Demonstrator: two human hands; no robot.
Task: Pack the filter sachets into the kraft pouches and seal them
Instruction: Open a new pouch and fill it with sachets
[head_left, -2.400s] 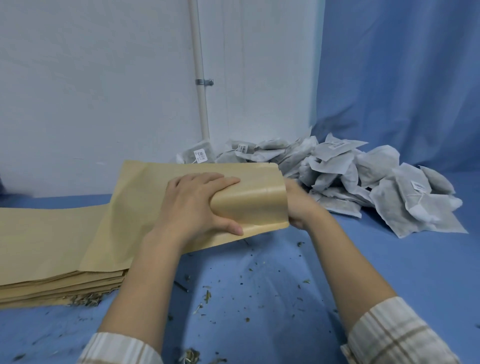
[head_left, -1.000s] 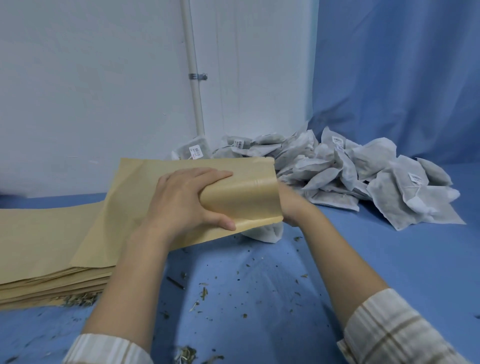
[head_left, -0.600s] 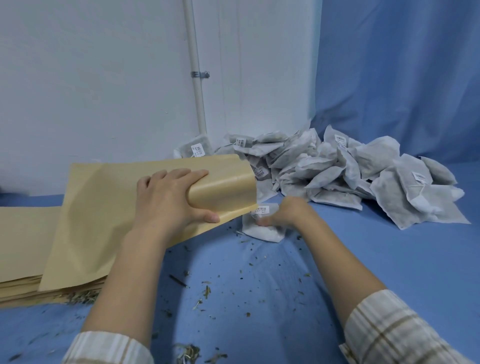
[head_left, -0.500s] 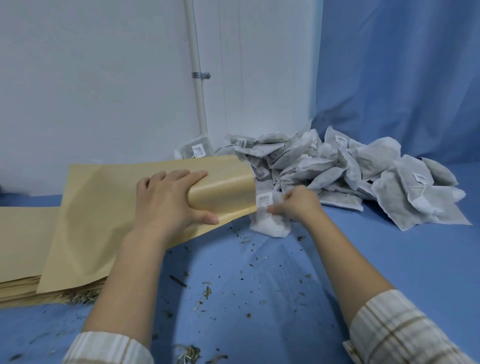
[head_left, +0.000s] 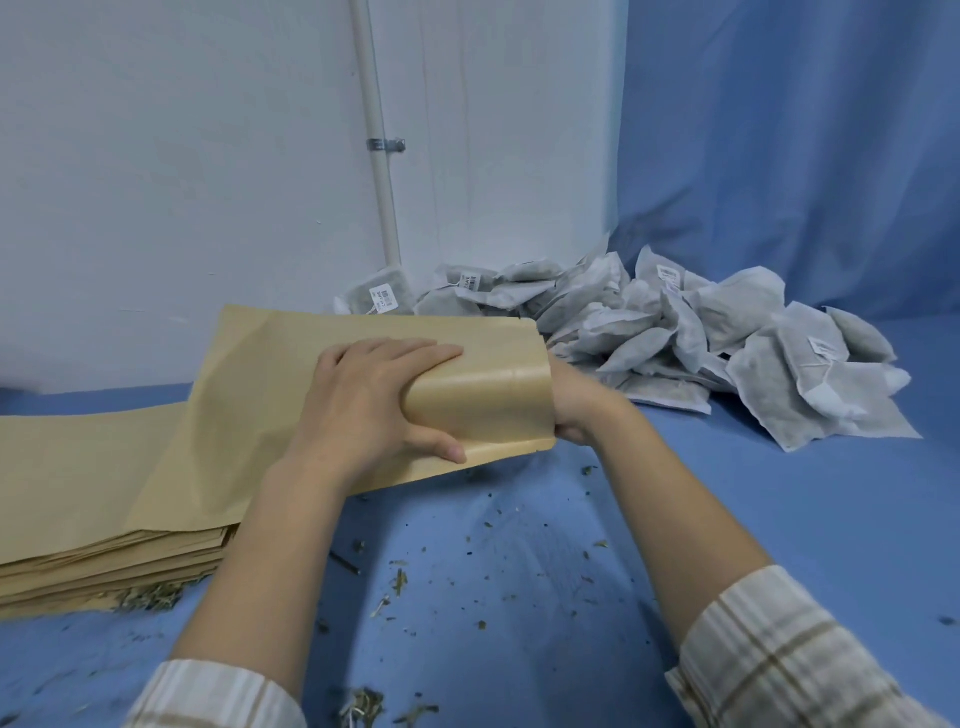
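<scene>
My left hand (head_left: 363, 405) grips a kraft pouch (head_left: 483, 405) near its open end and holds that end bulged, with the pouch's far end lying on the stack. My right hand (head_left: 576, 408) is at the pouch's mouth. Its fingers are curled and mostly hidden behind the paper. The filter sachet it carried is out of sight behind the mouth. A heap of grey-white filter sachets (head_left: 675, 332) with small labels lies behind, on the blue table (head_left: 779, 519).
A stack of flat kraft pouches (head_left: 78, 493) lies at the left. Dry herb crumbs (head_left: 395, 582) are scattered over the table in front of me. A white wall with a pipe (head_left: 379, 156) is behind, and a blue curtain (head_left: 779, 156) hangs at the right.
My right hand lifted a sachet off the table and brought it left to the pouch's mouth, where it is now hidden. My left hand shifted the pouch to the right.
</scene>
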